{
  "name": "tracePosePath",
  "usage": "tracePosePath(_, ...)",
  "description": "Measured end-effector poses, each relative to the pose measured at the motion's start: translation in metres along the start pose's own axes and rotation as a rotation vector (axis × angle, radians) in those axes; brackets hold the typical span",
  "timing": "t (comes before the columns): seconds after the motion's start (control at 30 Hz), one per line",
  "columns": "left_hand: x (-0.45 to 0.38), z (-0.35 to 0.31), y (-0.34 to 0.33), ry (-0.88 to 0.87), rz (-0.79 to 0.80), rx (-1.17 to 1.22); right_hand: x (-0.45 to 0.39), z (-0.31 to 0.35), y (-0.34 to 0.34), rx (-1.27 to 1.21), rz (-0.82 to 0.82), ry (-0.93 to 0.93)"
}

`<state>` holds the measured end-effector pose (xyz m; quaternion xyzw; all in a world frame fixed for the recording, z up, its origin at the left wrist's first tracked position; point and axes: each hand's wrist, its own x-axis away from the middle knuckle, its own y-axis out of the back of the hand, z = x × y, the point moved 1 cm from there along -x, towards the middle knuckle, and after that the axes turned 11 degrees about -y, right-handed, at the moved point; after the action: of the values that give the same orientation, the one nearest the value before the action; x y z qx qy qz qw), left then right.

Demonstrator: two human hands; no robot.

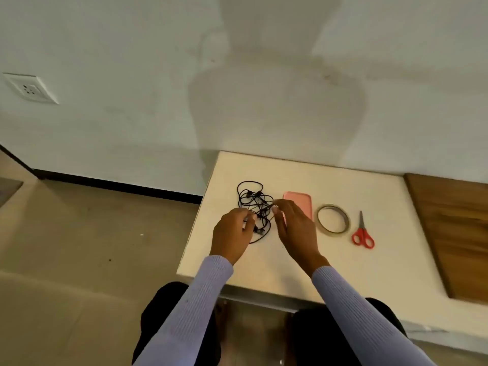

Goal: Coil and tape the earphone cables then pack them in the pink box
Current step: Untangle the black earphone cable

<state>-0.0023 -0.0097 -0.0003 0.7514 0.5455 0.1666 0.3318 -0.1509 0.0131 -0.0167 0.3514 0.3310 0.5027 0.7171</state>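
A tangle of black earphone cables (254,202) lies on the white table (343,260) near its left edge. My left hand (233,233) rests at the tangle's near left side, fingers curled on a strand. My right hand (295,228) is at the tangle's right side, fingertips pinched at a cable near the pink box (299,202), which lies flat and is partly hidden by this hand. A roll of clear tape (333,220) lies flat to the right of the box.
Red-handled scissors (363,233) lie right of the tape. A wooden board (454,233) covers the table's right part. The table's left edge drops to a tiled floor. A wall with a socket (30,88) stands behind.
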Motion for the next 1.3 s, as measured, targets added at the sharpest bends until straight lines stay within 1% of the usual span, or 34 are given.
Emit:
tracePosePath(0.03,-0.004,0.006,-0.004,0.003,-0.011,0.018,-0.005,-0.004,-0.005,-0.013,-0.046,0.001)
tracePosePath(0.07,-0.009,0.010,-0.006,0.007,-0.024,0.038,-0.010,-0.006,-0.008,-0.015,-0.057,-0.032)
tracePosePath(0.17,-0.017,0.022,-0.013,0.003,-0.031,0.051,-0.019,-0.008,-0.019,-0.013,0.000,-0.134)
tracePosePath(0.37,-0.030,0.038,-0.013,0.006,-0.072,0.034,-0.033,-0.005,-0.022,-0.045,-0.024,-0.160)
tracePosePath(0.6,-0.031,0.037,-0.016,0.008,-0.046,-0.002,-0.028,0.013,-0.032,-0.048,0.071,-0.175)
tracePosePath(0.7,-0.032,0.033,-0.014,0.004,-0.036,-0.013,-0.027,0.022,-0.040,0.002,0.135,-0.235)
tracePosePath(0.83,-0.034,0.032,-0.007,0.006,-0.042,-0.021,-0.031,0.021,-0.040,0.084,0.147,-0.302)
tracePosePath(0.9,-0.036,0.033,-0.004,0.011,-0.045,-0.025,-0.034,0.019,-0.035,0.032,0.120,-0.302)
tracePosePath(1.1,-0.041,0.038,-0.001,0.049,-0.055,-0.017,-0.044,0.014,-0.012,-0.311,-0.049,-0.232)
tracePosePath(1.2,-0.041,0.036,-0.001,0.046,-0.081,-0.016,-0.046,0.012,-0.004,-0.380,-0.063,-0.185)
tracePosePath(1.3,-0.043,0.032,-0.003,0.039,-0.094,0.002,-0.044,0.009,-0.004,-0.391,-0.056,-0.161)
